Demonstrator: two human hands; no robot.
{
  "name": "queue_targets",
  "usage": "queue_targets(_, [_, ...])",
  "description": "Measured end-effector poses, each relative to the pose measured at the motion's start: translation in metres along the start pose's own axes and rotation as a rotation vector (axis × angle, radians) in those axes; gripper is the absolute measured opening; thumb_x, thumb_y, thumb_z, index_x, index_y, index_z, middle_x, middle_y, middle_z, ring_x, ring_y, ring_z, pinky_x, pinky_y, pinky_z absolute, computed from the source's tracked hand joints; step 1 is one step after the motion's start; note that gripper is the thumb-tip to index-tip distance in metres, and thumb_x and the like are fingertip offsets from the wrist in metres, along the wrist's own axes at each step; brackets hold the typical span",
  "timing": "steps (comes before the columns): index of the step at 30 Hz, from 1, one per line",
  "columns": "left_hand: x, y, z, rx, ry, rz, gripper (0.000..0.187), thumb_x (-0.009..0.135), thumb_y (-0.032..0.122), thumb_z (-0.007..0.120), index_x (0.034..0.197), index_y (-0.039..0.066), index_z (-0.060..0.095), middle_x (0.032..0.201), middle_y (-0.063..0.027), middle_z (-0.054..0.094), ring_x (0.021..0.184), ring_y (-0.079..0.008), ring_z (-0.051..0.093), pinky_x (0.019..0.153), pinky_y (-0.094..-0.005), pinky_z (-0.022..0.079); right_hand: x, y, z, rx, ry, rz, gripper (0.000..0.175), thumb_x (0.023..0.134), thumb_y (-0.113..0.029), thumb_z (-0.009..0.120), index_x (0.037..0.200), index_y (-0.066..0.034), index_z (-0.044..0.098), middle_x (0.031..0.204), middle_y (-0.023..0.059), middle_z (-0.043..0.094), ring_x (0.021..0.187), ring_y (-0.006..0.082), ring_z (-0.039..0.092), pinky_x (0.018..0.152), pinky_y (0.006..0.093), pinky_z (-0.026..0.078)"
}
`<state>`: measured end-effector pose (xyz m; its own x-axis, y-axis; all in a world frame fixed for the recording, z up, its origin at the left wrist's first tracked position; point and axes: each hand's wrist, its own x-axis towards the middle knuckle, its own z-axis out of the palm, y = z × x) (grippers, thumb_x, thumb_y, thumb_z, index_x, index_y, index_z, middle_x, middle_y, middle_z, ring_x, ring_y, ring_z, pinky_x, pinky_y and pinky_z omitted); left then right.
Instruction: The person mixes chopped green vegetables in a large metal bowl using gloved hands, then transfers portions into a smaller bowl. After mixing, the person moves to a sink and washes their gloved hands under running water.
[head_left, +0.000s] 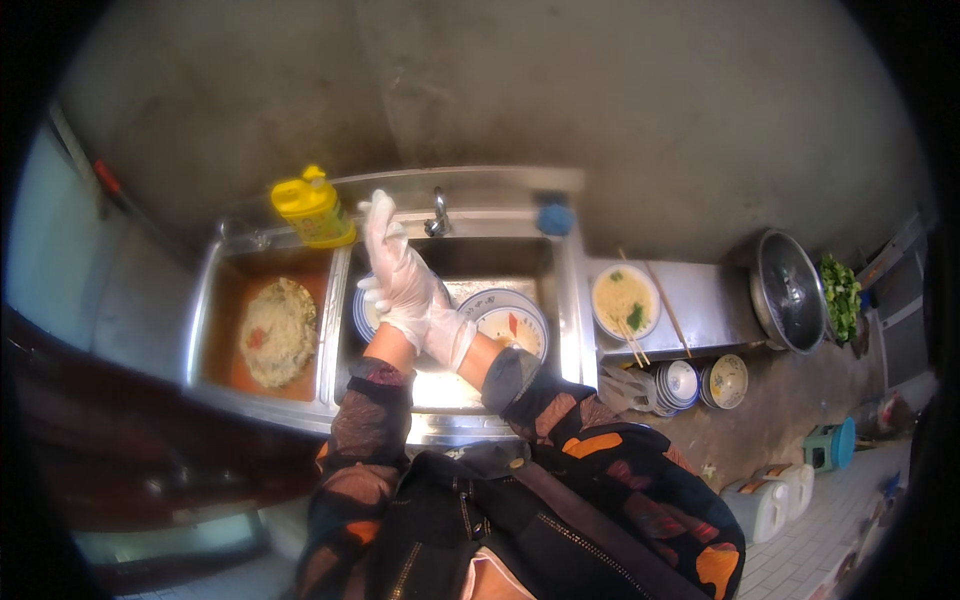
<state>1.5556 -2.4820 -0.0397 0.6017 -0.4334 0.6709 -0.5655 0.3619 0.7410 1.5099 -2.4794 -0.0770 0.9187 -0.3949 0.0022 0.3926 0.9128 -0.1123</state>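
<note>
Both my hands wear thin, translucent white gloves and meet above the right sink basin (551, 259). My left hand (390, 262) points away from me with its fingers extended, holding nothing. My right hand (448, 326) crosses against it from the right, and its fingers appear to wrap around the left hand; the overlap hides part of the grip. Below the hands, blue-rimmed bowls (360, 319) are partly covered at the left. More white bowls (529, 322), one with a red scrap inside, rest at the right of the basin. Behind stands a metal faucet (438, 214).
The left basin (234, 281) holds reddish liquid and a pale heap of food waste (277, 337). A yellow detergent jug (313, 208) stands behind. At right are a noodle bowl (626, 296) with chopsticks, a metal basin (787, 292), leafy greens (840, 296) and stacked bowls (681, 384).
</note>
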Motion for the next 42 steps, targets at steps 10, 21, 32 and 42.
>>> queue_targets(10, [-0.005,0.007,-0.005,-0.342,-0.128,-0.257,0.046,0.1,0.026,0.052,0.138,0.0,0.045,0.149,-0.018,0.042,0.143,-0.0336,0.032,0.12,-0.0418,0.021,-0.01,-0.018,0.004,0.011,-0.221,0.134,0.054,0.1,-0.039,0.048,0.14,-0.0025,0.043,0.127,0.024,0.057,0.108,0.0316,0.063,0.085,0.0435,0.056])
queue_targets(21, [-0.015,0.05,0.022,-0.526,-0.122,-0.45,0.063,0.1,0.031,0.044,0.152,0.0,0.027,0.158,-0.0202,0.027,0.149,-0.0338,0.019,0.123,-0.0446,0.01,0.008,-0.068,0.017,-0.734,0.01,0.217,0.074,0.094,-0.067,0.045,0.121,-0.0003,0.059,0.107,0.014,0.067,0.09,0.0235,0.067,0.075,0.0372,0.057])
queue_targets(32, [-0.023,-0.03,-0.017,1.346,-0.55,-0.266,0.051,0.099,0.027,0.046,0.148,0.011,0.041,0.158,-0.0125,0.031,0.149,-0.0324,0.019,0.119,-0.0565,0.004,-0.005,-0.015,0.0,-0.409,0.108,-0.131,0.05,0.104,-0.029,0.046,0.147,-0.0041,0.039,0.137,0.0099,0.053,0.121,0.0191,0.053,0.103,0.0299,0.044])
queue_targets(42, [-0.025,0.012,-0.004,-0.548,-0.076,-0.767,0.047,0.094,0.013,0.055,0.138,-0.004,0.046,0.131,-0.0183,0.057,0.121,-0.0252,0.055,0.106,-0.0344,0.042,0.009,-0.056,-0.007,0.187,-0.319,0.055,0.062,0.101,-0.037,0.048,0.14,0.0099,0.039,0.143,0.0248,0.048,0.129,0.0361,0.051,0.112,0.0435,0.04])
